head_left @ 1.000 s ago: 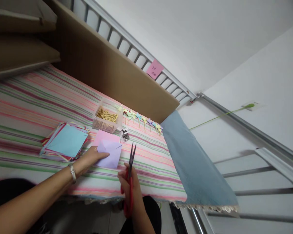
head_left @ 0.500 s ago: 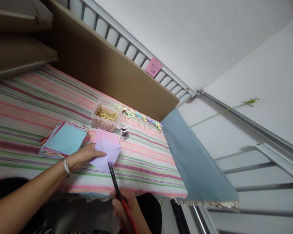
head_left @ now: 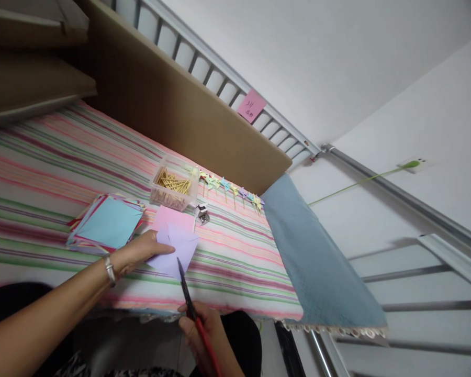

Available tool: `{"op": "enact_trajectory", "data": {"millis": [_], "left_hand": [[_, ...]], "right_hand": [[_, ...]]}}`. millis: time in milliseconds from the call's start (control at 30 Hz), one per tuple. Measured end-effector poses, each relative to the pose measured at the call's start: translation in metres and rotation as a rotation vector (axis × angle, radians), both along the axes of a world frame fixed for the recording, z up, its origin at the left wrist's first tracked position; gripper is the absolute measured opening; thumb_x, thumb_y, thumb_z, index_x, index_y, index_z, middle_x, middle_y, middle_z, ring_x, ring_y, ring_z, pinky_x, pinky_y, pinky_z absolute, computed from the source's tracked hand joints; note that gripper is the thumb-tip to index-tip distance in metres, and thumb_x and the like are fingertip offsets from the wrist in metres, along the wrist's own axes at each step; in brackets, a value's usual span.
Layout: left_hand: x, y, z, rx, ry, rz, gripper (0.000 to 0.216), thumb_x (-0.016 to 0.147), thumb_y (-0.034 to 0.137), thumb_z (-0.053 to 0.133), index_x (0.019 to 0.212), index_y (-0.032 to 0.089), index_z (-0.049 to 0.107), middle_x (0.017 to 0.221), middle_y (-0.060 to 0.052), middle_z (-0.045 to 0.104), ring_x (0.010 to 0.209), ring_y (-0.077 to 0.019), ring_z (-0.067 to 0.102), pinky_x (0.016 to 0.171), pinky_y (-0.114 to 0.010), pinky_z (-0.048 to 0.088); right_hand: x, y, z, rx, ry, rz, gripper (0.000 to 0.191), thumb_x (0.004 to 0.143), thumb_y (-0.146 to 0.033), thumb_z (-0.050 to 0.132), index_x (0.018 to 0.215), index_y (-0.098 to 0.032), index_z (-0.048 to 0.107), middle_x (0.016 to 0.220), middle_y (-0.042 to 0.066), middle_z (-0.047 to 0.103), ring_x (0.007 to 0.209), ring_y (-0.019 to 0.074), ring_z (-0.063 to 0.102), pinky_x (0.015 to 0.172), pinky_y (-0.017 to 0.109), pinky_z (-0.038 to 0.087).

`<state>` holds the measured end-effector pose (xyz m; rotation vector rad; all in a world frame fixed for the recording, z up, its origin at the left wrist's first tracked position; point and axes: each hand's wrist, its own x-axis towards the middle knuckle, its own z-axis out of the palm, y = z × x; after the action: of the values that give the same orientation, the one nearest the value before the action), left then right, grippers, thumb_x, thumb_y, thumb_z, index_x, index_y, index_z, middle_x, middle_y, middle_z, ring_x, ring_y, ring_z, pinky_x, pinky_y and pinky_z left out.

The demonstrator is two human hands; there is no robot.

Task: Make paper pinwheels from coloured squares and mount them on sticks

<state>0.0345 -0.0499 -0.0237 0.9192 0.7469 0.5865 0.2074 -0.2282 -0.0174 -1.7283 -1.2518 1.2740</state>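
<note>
A lilac sheet of paper (head_left: 183, 250) with slits cut in from its edges is pinched in my left hand (head_left: 149, 247), thumb on top. My right hand (head_left: 206, 330) grips red-handled scissors (head_left: 188, 298); their dark blades lie over the lower part of the sheet, the tip near its middle. Partly under the lilac sheet is a pink paper square (head_left: 175, 217). To the left lies a stack of coloured paper (head_left: 112, 222), a light blue sheet on top.
A clear plastic box (head_left: 172, 183) holds many thin wooden sticks. Beside it is a small opened box (head_left: 202, 214) with metallic bits. Several small paper pinwheels (head_left: 234, 191) line a cardboard panel (head_left: 196, 115). Striped cloth (head_left: 235, 251) covers the surface.
The scissor blades look closer together on the lilac paper than before. The whole view has shifted slightly; both hands keep their holds.
</note>
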Motion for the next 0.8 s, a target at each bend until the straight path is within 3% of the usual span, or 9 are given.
{"op": "enact_trajectory", "data": {"millis": [367,633,800], "left_hand": [[0.0013,-0.0038,0.0064,-0.005,0.012,0.011,0.030,0.055,0.027,0.076,0.081,0.012,0.072,0.073,-0.005,0.074,0.061,-0.0211,0.065,0.059,-0.028,0.047],[0.0013,-0.0028,0.0029,0.008,-0.004,-0.009,0.027,0.057,0.026,0.075,0.080,0.013,0.073,0.069,-0.003,0.074,0.058,-0.0192,0.063,0.058,-0.027,0.046],[0.0017,-0.0032,0.0043,0.022,0.021,0.005,0.027,0.055,0.028,0.076,0.076,0.013,0.072,0.068,-0.003,0.073,0.058,-0.0189,0.063,0.057,-0.027,0.046]], "right_hand": [[0.0064,0.0028,-0.0104,0.079,-0.119,0.058,0.043,0.069,-0.055,0.063,0.090,-0.017,0.064,0.050,-0.006,0.040,0.045,0.0087,0.036,0.043,0.021,0.027],[0.0002,0.0056,-0.0053,-0.028,-0.038,-0.022,0.036,0.068,-0.050,0.066,0.083,-0.017,0.062,0.048,-0.007,0.041,0.041,0.0084,0.039,0.043,0.020,0.031],[0.0007,0.0047,-0.0093,-0.011,-0.051,-0.042,0.037,0.068,-0.051,0.066,0.082,-0.017,0.063,0.048,-0.007,0.041,0.040,0.0076,0.038,0.042,0.020,0.031]]}}
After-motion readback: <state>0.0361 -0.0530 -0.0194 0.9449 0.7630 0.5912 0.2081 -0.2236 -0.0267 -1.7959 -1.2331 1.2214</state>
